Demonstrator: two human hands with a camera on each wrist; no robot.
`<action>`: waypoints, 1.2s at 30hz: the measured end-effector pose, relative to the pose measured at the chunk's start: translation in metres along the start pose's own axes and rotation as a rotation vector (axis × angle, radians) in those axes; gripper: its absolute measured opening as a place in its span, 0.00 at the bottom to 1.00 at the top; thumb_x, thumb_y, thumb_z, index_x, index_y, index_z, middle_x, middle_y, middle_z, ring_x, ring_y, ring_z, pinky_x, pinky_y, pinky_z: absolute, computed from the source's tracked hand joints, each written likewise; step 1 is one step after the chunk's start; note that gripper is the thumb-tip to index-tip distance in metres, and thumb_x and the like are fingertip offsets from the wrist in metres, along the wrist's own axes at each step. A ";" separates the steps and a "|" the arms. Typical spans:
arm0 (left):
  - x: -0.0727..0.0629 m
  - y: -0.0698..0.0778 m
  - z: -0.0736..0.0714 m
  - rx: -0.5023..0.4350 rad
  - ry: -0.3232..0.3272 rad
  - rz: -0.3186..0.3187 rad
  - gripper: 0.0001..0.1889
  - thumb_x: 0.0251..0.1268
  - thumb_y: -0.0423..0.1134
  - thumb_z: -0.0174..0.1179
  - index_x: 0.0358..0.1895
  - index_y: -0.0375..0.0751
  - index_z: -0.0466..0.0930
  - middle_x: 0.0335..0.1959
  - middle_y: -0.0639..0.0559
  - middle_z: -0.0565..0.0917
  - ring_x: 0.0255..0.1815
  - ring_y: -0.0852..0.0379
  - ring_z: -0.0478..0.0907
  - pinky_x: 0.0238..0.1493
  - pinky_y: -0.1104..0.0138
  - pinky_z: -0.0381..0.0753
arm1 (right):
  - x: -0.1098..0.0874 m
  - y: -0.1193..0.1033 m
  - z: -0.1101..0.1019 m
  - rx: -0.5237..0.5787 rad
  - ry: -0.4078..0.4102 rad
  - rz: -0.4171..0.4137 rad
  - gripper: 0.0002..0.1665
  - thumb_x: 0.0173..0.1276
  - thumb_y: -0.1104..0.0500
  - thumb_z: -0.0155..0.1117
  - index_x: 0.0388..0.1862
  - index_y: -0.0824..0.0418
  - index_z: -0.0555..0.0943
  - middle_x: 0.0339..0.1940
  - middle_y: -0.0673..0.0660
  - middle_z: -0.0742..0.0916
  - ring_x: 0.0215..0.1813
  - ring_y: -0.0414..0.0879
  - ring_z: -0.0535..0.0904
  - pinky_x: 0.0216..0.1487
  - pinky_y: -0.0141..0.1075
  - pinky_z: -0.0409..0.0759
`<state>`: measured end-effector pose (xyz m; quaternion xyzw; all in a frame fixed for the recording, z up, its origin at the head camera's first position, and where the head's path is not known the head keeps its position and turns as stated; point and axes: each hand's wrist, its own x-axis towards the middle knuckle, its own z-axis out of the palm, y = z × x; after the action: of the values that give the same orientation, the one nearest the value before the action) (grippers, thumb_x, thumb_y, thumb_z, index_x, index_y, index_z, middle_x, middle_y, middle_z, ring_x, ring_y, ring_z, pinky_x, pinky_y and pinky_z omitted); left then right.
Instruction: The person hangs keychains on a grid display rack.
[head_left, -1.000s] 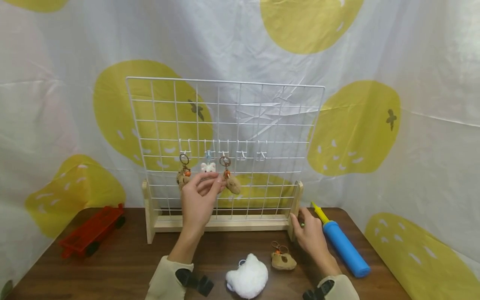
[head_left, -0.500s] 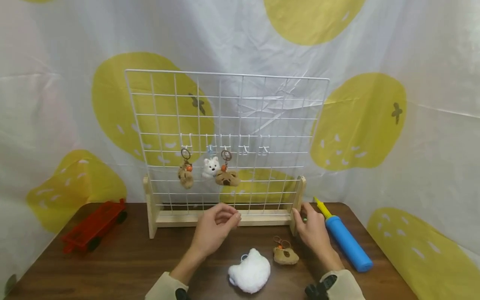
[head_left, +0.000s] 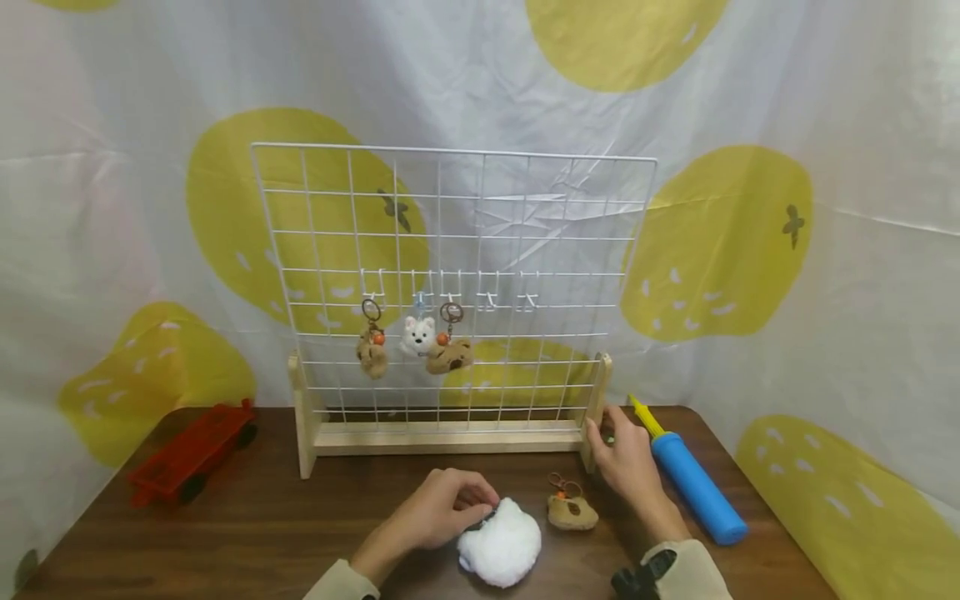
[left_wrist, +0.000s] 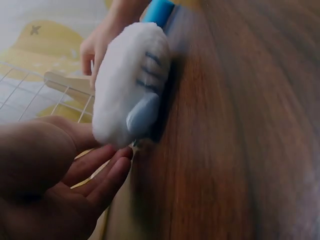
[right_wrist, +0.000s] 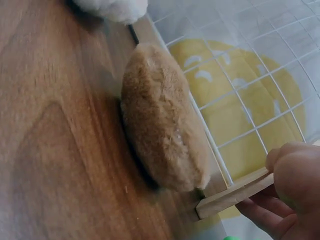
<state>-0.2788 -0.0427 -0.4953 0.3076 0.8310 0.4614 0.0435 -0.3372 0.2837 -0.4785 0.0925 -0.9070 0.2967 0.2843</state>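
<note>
My left hand (head_left: 442,510) is at the far left side of a white plush keychain (head_left: 506,546) lying on the table, fingertips right at its ring end. In the left wrist view its fingers (left_wrist: 112,177) are loosely bent below the plush (left_wrist: 127,85), the thumb tip hidden behind it. My right hand (head_left: 628,467) grips the right wooden end post (head_left: 598,387) of a white wire grid rack, with thumb and fingers on opposite sides. A brown plush keychain (head_left: 573,512) with rings lies between the hands. Brown, white and brown plush keychains (head_left: 418,337) hang from the rack's hooks.
Two white hooks (head_left: 528,301) on the right of the row carry nothing. A blue hand pump (head_left: 697,487) with a yellow nozzle lies right of my right hand. A red toy wagon (head_left: 191,454) stands at the left. A patterned cloth hangs behind the table.
My left hand has come down from the hanging keychains to the white plush on the table. The hanging keychain on the right has swung and turned. My right hand stays at the post.
</note>
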 end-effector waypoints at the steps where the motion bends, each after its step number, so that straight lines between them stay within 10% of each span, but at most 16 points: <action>1: -0.001 0.000 -0.001 0.022 -0.016 0.001 0.06 0.73 0.31 0.70 0.47 0.45 0.91 0.43 0.54 0.94 0.44 0.64 0.89 0.50 0.72 0.88 | 0.000 0.000 0.000 0.001 -0.005 0.004 0.12 0.78 0.60 0.69 0.53 0.66 0.83 0.43 0.68 0.94 0.42 0.61 0.92 0.41 0.55 0.89; 25: -0.012 0.002 -0.007 0.278 -0.080 0.087 0.06 0.74 0.33 0.69 0.36 0.46 0.84 0.46 0.57 0.78 0.47 0.66 0.74 0.50 0.74 0.80 | -0.002 0.000 -0.001 0.034 -0.025 0.038 0.10 0.78 0.60 0.70 0.51 0.64 0.84 0.45 0.66 0.94 0.50 0.62 0.93 0.48 0.57 0.90; 36: -0.006 -0.003 -0.013 0.117 -0.050 0.121 0.01 0.84 0.36 0.58 0.48 0.45 0.75 0.39 0.53 0.85 0.34 0.71 0.75 0.37 0.75 0.79 | -0.002 0.000 -0.002 0.036 -0.025 0.030 0.11 0.78 0.60 0.70 0.53 0.64 0.84 0.45 0.67 0.94 0.51 0.63 0.93 0.48 0.58 0.91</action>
<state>-0.2802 -0.0566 -0.4916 0.3708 0.8351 0.4060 0.0182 -0.3345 0.2846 -0.4787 0.0877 -0.9063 0.3160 0.2667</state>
